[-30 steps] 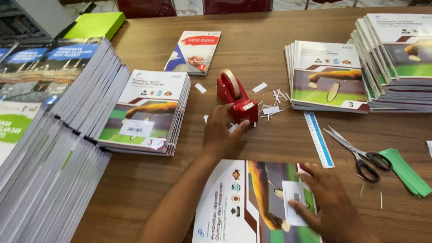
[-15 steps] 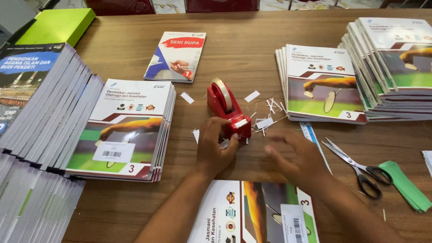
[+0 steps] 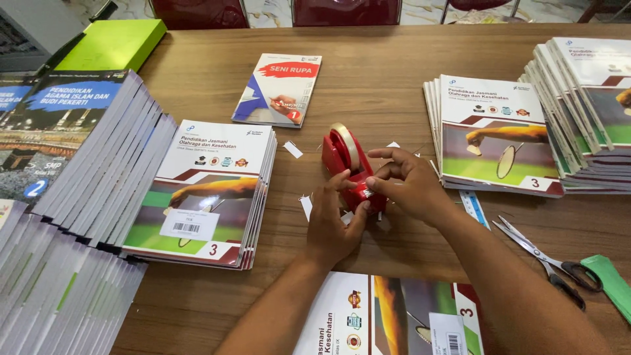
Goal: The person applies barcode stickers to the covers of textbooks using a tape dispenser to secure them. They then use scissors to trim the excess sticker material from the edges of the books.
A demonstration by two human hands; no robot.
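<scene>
On the bench, mid-front: my two hands met at the red tape dispenser, which stood just past the open book cover lying nearest me.
Left hand: my left hand lay against the dispenser's near side, fingers curled loosely on its base to steady it, gripping nothing else.
Right hand: my right hand hovered at the cutter end, thumb and forefinger pinched together on what looked like the tape's free end; the tape itself was too thin to make out.
Doing it well: I judged the base had to stay pinned flat while the strip was drawn straight and torn down across the blade, short and clean.
Surface: brown wooden bench, littered with small white paper scraps.
Around: a textbook stack to my left, another stack to my right, a thin single book beyond, scissors at right.
Room: dark red chair backs stood along the far edge.
</scene>
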